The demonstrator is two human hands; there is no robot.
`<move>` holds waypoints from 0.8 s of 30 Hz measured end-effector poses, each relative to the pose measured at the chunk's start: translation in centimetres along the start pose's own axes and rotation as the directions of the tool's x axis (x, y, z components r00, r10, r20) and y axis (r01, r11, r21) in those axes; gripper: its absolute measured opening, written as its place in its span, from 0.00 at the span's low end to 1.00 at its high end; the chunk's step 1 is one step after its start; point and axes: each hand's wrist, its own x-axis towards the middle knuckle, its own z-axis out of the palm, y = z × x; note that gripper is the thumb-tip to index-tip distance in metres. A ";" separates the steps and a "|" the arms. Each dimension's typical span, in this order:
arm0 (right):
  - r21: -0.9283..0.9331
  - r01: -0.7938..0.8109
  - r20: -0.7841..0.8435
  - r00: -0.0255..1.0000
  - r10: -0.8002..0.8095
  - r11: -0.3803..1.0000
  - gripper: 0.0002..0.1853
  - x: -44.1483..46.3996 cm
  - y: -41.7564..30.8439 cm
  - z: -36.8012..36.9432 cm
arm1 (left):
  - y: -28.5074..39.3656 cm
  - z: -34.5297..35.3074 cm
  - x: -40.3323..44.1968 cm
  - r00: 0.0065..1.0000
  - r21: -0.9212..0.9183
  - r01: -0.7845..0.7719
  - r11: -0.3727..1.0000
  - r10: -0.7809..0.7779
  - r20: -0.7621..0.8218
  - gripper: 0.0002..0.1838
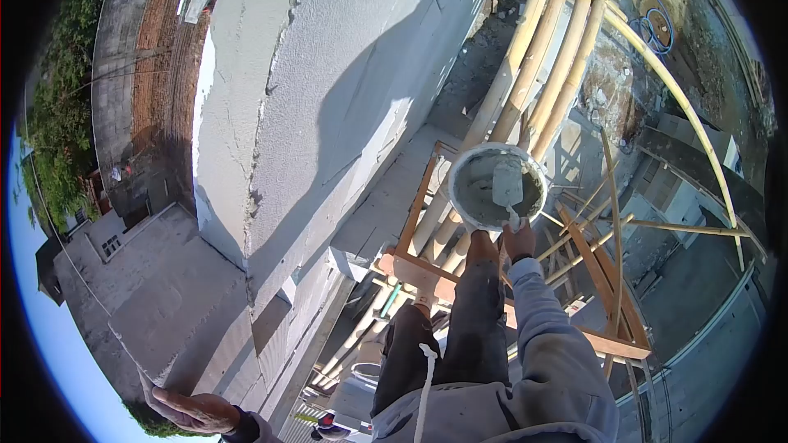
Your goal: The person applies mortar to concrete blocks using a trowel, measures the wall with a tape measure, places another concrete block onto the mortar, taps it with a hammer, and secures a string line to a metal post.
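Observation:
My right hand [518, 242] is closed around the handle of a trowel [508, 184]. The trowel's flat blade, smeared with grey mortar, reaches into a round bucket [456, 207]. Wet grey mortar [476, 189] lines the inside of that bucket, which stands on bamboo poles just in front of my knees. Far off at the lower left, my left hand [195, 412] is stretched out beside the end of the wall, fingers extended. Nothing shows in its grasp, though part of the fingers lies in shade. A long block wall [328, 98], partly coated in grey render, runs up the left.
Several bamboo poles [525, 41] form the scaffold underfoot, with a wooden frame [435, 277] around it. On the right, a curved bamboo pole [681, 98] and angled timbers [603, 279] stand above a drop to the ground. A blue hose [657, 29] lies below.

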 end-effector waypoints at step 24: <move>-0.214 0.785 -0.540 0.401 -0.740 0.582 0.22 2.7 -45.2 -28.0 | 1.8 -1.8 0.8 0.972 -0.616 0.015 0.788 0.132 0.192 0.14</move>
